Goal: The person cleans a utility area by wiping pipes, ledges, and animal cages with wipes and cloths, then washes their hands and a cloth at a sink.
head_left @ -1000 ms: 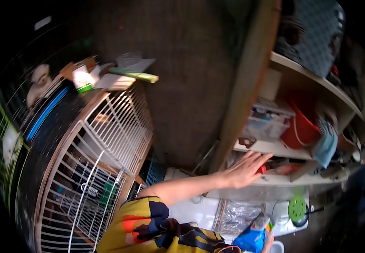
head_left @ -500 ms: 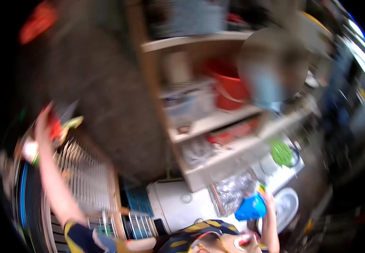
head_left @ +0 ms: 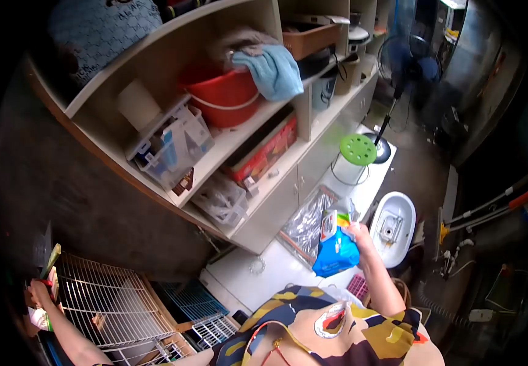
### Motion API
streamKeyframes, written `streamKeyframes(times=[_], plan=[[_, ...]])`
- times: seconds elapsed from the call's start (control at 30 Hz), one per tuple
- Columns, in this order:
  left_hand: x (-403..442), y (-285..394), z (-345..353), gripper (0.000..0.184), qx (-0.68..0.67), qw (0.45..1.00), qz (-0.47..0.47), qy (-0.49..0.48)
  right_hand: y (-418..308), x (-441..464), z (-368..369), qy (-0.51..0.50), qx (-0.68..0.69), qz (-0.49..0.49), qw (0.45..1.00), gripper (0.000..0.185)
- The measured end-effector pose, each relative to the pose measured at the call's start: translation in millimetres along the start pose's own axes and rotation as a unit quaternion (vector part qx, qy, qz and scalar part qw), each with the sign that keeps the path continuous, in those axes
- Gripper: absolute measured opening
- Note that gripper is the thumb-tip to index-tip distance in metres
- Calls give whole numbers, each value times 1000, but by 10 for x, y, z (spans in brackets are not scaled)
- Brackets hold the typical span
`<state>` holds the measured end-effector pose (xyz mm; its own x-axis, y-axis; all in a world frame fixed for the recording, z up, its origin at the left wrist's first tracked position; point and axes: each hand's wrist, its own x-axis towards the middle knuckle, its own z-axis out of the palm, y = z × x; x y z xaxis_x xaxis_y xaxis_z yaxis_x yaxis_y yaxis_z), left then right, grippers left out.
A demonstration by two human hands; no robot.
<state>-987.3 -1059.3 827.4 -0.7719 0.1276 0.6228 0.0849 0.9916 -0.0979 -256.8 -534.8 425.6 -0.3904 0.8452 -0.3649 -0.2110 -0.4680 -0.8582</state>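
Observation:
My right hand [head_left: 356, 230] is closed on the top of a blue bag [head_left: 337, 251] with green and yellow parts, held up above the white floor. At the far left, my left hand [head_left: 39, 294] reaches over the top of a white wire cage [head_left: 108, 302]. Its fingers are bent close to a small red thing [head_left: 47, 283], and what they hold, if anything, is too small to make out. Beside it are a white container [head_left: 39, 318] and a pale green strip [head_left: 50, 260].
Shelves hold a red bucket [head_left: 224, 97], a light blue cloth [head_left: 271, 72] and plastic boxes [head_left: 175, 143]. A green stool [head_left: 358, 149], a standing fan [head_left: 408, 61] and a white basin [head_left: 392, 229] stand beyond the bag. Mops [head_left: 489, 210] lean at the right.
The view has swung right across the shelves. My left hand has gone from near the shelves to the cage top at the left. My right hand still holds the blue bag, now raised nearer the middle.

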Motion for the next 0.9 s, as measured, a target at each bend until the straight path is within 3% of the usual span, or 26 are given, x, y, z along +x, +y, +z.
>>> streamKeyframes(times=[0.1, 0.2, 0.3, 0.33, 0.37, 0.4, 0.43, 0.5, 0.53, 0.63, 0.8, 0.9], plan=[[-3, -25, -97, 36, 64, 997, 8, 35, 0, 7, -50, 34, -4, -2, 999, 17], [-218, 279, -369, 34, 106, 974, 69, 191, 87, -2, -193, 34, 13, -5, 999, 21], [-1110, 1430, -867, 32, -69, 930, 202, 299, 79, -61, -141, 52, 8, 8, 999, 24], [-1594, 1948, -1106, 29, -237, 893, 268, 273, 86, -66, -120, 57, 15, 3, 998, 24], [-2071, 2402, -1291, 27, -400, 861, 255, 183, 103, -79, -80, 64, 23, -3, 998, 24], [-2558, 2768, -1411, 25, -469, 837, 259, 112, 122, -99, -48, 73, 31, -9, 997, 24], [-2905, 2996, -1443, 25, -465, 821, 329, 30, 137, -129, -29, 70, 34, -6, 997, 23], [-3445, 3503, -1388, 25, -512, 745, 380, -195, 223, -136, -74, 83, 55, -4, 995, 23], [-3623, 3688, -1110, 25, -513, 699, 424, -259, 282, -167, -92, 90, 68, -2, 994, 22], [-4213, 4056, -418, 27, -531, 575, 395, -481, 281, -378, -147, 114, 64, 2, 991, 24], [-4935, 4378, 70, 31, -484, 458, 439, -603, 394, -655, -557, 179, 62, 13, 982, 27], [-5218, 4545, 143, 32, -441, 447, 455, -632, 369, -725, -741, 240, 97, 3, 966, 25]])
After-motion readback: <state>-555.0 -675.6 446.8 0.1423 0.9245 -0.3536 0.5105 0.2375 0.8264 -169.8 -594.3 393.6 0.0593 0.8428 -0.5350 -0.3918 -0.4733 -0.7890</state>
